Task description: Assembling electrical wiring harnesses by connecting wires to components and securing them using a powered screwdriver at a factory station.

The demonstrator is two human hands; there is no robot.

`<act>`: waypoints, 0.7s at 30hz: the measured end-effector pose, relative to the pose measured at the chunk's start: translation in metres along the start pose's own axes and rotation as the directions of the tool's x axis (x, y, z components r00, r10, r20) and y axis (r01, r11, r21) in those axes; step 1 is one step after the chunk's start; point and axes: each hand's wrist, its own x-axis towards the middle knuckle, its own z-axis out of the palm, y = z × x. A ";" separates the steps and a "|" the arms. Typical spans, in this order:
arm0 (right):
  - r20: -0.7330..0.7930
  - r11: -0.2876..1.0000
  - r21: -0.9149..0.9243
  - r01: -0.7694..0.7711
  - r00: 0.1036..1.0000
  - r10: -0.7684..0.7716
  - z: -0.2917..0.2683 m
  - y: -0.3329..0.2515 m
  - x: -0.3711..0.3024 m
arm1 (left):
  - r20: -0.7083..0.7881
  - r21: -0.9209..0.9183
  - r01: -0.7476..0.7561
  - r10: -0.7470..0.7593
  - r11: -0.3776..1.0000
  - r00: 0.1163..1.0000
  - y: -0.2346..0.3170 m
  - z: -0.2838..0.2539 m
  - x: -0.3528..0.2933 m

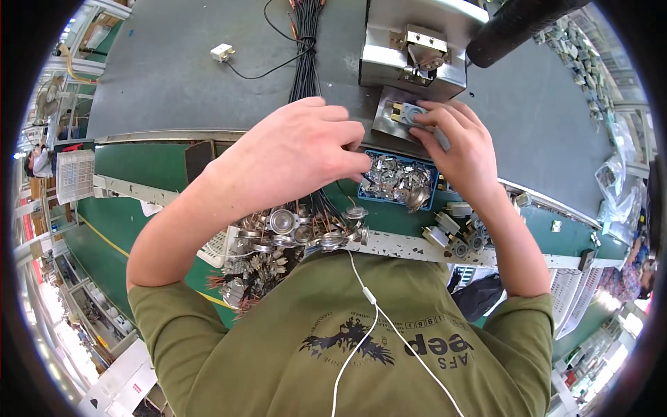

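My right hand (457, 135) grips a small pale block with brass terminals (406, 113), pressing it on a metal plate (386, 126) at the foot of a steel fixture (417, 52). The fixture carries a bracket mechanism on its front. My left hand (295, 142) is closed in a pinch at the left edge of a blue tray (399, 182). What its fingertips hold, if anything, I cannot make out. Many small shiny metal pieces fill the tray, with a round metal disc part (418, 197) at its right end.
A bundle of black wires (304, 66) lies behind my left hand; one ends in a small white block (223, 53). Round metal parts (283, 222) on wires cluster before my body. More pale blocks (445, 226) lie right of the tray. A black tube (521, 31) juts in at upper right.
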 end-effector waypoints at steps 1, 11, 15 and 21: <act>-0.019 1.000 -0.022 -0.013 1.000 0.013 0.001 0.000 -0.003 | -0.024 0.015 -0.022 0.023 1.000 0.999 0.000 0.002 0.001; -0.054 0.996 -0.050 0.067 0.996 -0.070 -0.026 -0.018 -0.004 | -0.072 -0.064 -0.043 0.039 0.997 0.997 0.000 0.014 0.009; 0.220 0.951 0.295 -0.090 0.975 0.024 -0.044 -0.046 -0.017 | -0.062 -0.081 -0.034 0.029 0.996 0.998 0.002 0.012 0.010; 0.286 0.944 0.173 -0.282 0.931 0.225 -0.026 -0.031 -0.027 | 0.002 -0.033 -0.061 0.061 0.998 0.998 0.000 0.018 0.013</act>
